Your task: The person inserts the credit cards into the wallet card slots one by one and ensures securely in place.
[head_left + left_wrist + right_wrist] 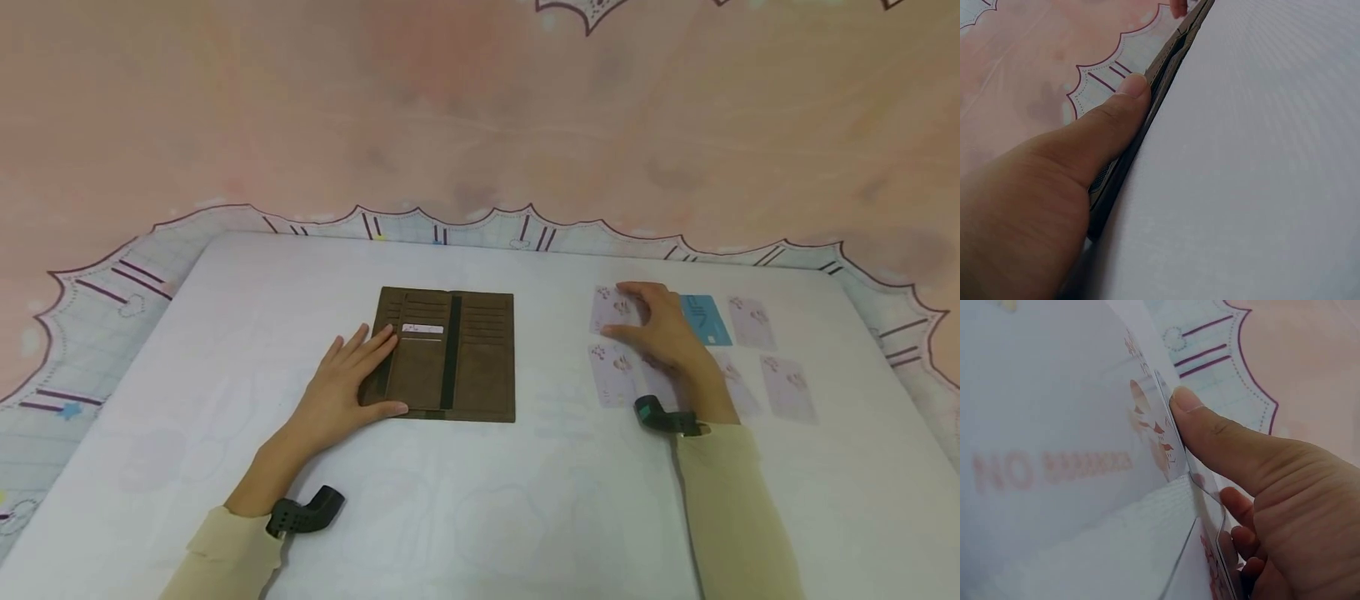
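Note:
An unfolded brown bifold card wallet [486,383] lies flat, a white card [422,328] peeking from one of its left slots. My left hand [341,383] rests on the wallet's left side with fingers spread, its thumb [1113,115] along the near edge. Over to the right, my right hand [667,329] is at a pale card [611,308] with reddish print in the back row. It pinches this card between the thumb [1210,428] at the near edge and fingers at the far edge. Part of the card is hidden under the hand.
Beside the right hand lie a blue card [707,321] and a pale card [752,322]. Several more pale cards, such as one at the left [612,377] and one at the right [787,389], form the nearer row, partly covered by my right wrist. A white tabletop [480,517] bears everything.

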`<act>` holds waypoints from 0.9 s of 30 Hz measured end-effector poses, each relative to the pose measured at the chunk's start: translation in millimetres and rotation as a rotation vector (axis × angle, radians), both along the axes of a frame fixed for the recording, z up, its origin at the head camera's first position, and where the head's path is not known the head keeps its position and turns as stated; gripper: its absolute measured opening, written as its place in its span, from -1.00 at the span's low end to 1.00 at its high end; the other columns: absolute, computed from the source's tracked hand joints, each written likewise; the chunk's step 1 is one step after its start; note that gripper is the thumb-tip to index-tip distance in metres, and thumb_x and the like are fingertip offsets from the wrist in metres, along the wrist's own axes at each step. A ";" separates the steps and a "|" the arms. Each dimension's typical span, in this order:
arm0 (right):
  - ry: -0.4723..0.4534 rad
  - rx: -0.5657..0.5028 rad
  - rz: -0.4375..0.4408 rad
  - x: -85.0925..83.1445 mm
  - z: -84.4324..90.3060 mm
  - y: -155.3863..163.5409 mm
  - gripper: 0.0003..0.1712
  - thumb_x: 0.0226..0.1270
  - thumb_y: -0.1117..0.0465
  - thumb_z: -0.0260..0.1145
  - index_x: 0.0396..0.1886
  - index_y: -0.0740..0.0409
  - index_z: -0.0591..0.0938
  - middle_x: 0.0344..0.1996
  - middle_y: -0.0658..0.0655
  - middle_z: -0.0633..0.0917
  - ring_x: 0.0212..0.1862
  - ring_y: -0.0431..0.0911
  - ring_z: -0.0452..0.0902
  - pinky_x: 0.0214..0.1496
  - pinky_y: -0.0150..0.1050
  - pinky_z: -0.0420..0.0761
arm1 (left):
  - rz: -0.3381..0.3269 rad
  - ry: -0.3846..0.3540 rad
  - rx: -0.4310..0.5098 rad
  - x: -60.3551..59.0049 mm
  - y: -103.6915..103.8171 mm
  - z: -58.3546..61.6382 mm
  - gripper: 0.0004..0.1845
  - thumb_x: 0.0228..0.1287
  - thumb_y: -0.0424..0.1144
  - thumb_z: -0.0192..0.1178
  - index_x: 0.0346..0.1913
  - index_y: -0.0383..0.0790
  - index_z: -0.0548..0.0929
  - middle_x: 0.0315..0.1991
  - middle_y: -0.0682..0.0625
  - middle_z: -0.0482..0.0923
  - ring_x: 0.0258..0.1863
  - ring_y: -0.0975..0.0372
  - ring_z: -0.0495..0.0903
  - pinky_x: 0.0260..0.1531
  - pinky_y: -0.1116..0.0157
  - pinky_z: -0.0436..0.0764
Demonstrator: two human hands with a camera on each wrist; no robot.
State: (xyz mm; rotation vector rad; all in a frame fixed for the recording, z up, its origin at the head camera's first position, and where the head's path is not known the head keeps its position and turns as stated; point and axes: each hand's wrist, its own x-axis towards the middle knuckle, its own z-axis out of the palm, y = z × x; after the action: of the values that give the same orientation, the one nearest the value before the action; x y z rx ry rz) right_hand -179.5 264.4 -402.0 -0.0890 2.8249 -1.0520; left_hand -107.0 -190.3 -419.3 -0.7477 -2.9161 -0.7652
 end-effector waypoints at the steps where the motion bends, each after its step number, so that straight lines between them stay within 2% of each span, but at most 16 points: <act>1: 0.002 0.002 0.001 -0.4 0.0 -0.1 -0.10 0.11 -0.04 0.48 0.41 0.06 0.30 0.37 0.22 0.22 0.28 0.16 0.09 0.37 0.17 0.09 | -0.001 0.002 0.000 -0.3 -0.2 0.1 0.00 0.00 0.15 0.41 0.45 -0.19 0.22 0.48 -0.06 0.07 0.47 -0.01 -0.12 0.41 0.00 -0.26; 10: -0.025 0.017 -0.001 -4.7 2.0 -1.7 -0.09 0.08 -0.05 0.49 0.41 0.02 0.32 0.36 0.23 0.22 0.24 0.16 0.10 0.31 0.15 0.20 | -0.001 0.001 0.011 -0.2 0.5 1.7 -0.01 -0.02 0.13 0.42 0.44 -0.22 0.24 0.47 -0.09 0.09 0.47 -0.02 -0.11 0.41 -0.01 -0.25; 17: -0.056 0.060 -0.021 -4.9 5.0 -1.8 0.01 0.08 -0.11 0.47 0.47 0.04 0.22 0.35 0.29 0.15 0.24 0.19 0.03 0.23 0.19 0.28 | -0.001 0.003 0.009 0.0 1.3 2.6 0.00 -0.03 0.12 0.43 0.44 -0.22 0.24 0.47 -0.10 0.10 0.47 -0.03 -0.10 0.41 -0.02 -0.25; 22: -0.039 0.057 -0.025 -5.4 4.8 -1.7 0.01 0.08 -0.14 0.47 0.47 0.04 0.24 0.30 0.30 0.14 0.23 0.18 -0.01 0.19 0.20 0.27 | -0.001 0.005 0.007 -0.2 1.5 2.4 0.00 -0.04 0.12 0.43 0.44 -0.23 0.24 0.47 -0.10 0.10 0.47 -0.04 -0.11 0.41 -0.02 -0.25; 27: -0.012 0.039 -0.059 -4.1 3.9 -3.2 -0.01 0.02 -0.11 0.51 0.44 -0.02 0.28 0.29 0.28 0.13 0.19 0.16 0.03 0.16 0.17 0.31 | -0.002 0.002 0.011 0.3 1.8 2.8 0.00 -0.04 0.11 0.43 0.44 -0.24 0.24 0.46 -0.11 0.10 0.47 -0.04 -0.11 0.41 -0.02 -0.25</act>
State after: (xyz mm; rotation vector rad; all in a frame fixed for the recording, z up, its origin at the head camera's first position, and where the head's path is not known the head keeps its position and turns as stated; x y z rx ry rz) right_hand -183.5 261.2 -398.1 0.0051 2.8521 -1.0054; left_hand -106.7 -188.6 -416.5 -0.7506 -2.9071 -0.7801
